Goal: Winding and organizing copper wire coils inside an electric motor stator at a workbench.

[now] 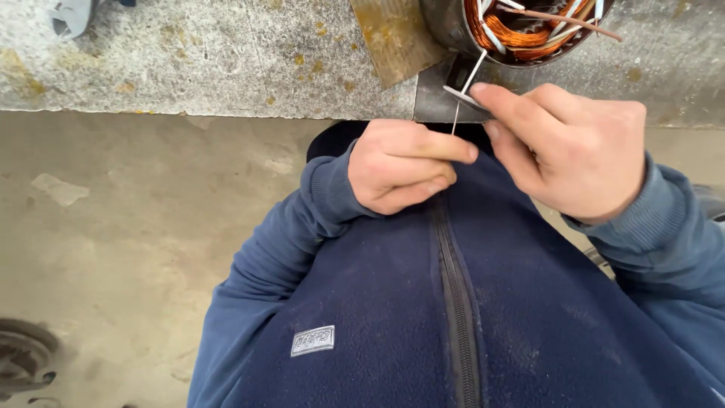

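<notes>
Thin white sleeving (473, 73) (stiff, tubular) pinched by both hands, left (404, 166) and right (570, 147), fingers closed.

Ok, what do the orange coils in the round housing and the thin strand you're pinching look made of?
Coils: likely enamelled copper wire, glossy orange-brown strands. Housing: dull grey metal, probably steel. Strand between left hand and right hand: thin, pale; wire or sleeving, unclear.
</notes>
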